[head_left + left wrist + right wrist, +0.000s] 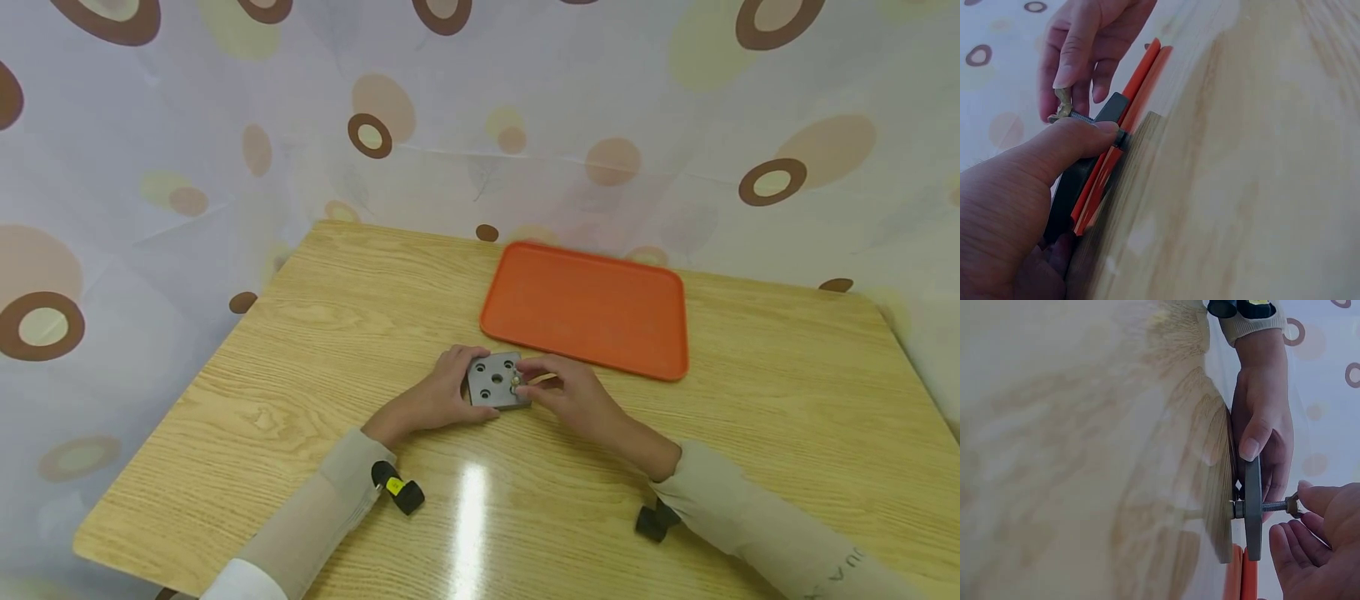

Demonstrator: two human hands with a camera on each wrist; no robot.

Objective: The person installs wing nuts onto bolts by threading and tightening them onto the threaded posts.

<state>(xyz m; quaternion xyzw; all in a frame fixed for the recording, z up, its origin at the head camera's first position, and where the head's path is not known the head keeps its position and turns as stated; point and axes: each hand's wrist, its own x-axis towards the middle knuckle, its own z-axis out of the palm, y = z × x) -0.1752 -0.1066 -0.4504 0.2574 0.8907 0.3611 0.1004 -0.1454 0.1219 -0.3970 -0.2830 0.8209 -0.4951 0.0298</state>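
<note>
A square grey metal plate [501, 392] with several holes lies near the middle of the table. My left hand [441, 393] grips its left side, thumb along the near edge and fingers at the far edge. Through a right-hand hole stands a threaded bolt [1274, 506], its lower end showing beneath the plate in the right wrist view. On the bolt's upper end sits a brass-coloured wing nut [1293, 504], clear of the plate's face. My right hand [576, 398] pinches the wing nut between thumb and fingers.
An orange tray [585, 304] lies just behind the plate and hands. The wooden table [300, 367] has a patterned cloth [525, 100] hanging behind it. A small black device [397, 487] is strapped at the left wrist, another [654, 521] at the right.
</note>
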